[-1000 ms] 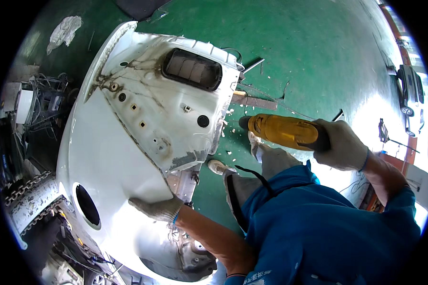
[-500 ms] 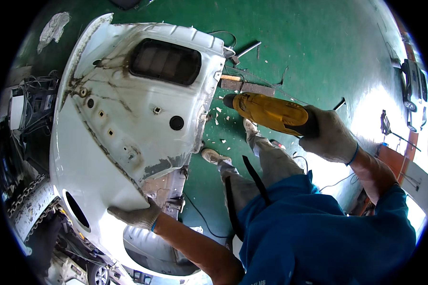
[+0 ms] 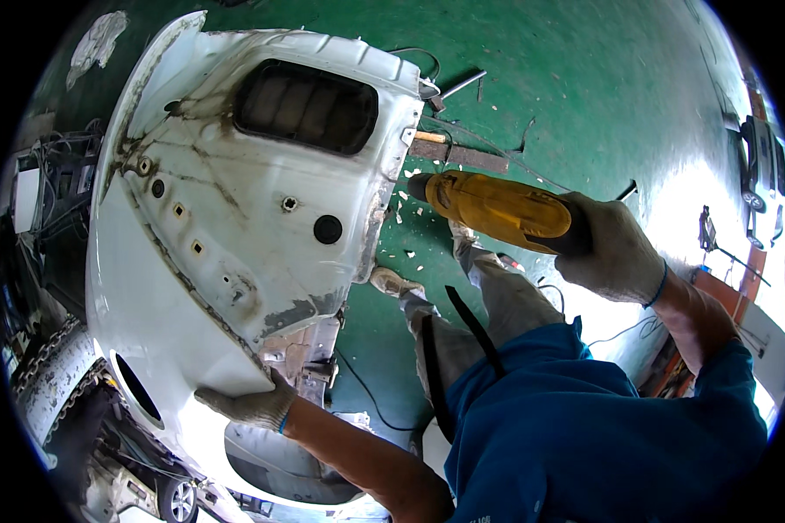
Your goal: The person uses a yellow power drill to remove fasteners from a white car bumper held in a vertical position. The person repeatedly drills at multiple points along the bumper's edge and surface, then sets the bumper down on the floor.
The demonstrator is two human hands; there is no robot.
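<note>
A large white car body panel (image 3: 235, 235), with dirty streaks, holes and a dark mesh-covered opening (image 3: 305, 106), fills the left half. My left hand (image 3: 251, 405), in a pale knit glove, lies on the panel's lower part beside its seam, its fingers stretched out over the surface and its thumb at the edge. My right hand (image 3: 615, 248), gloved too, is wrapped round the rear grip of a yellow power tool (image 3: 506, 209). The tool's black nose (image 3: 419, 186) points left toward the panel's right edge, apart from it. Its exact kind is unclear.
On the green floor (image 3: 567, 78) lie paint chips, cables, a metal bar (image 3: 462, 157) and a hammer-like tool (image 3: 458, 85). Chains (image 3: 48, 357) and car parts crowd the lower left. A person's shoe (image 3: 397, 281) shows below the tool. A car (image 3: 759, 161) stands far right.
The view has shifted slightly, so the panel sits a little differently in the picture. My left hand stays on the panel and my right keeps the yellow tool near the same spot.
</note>
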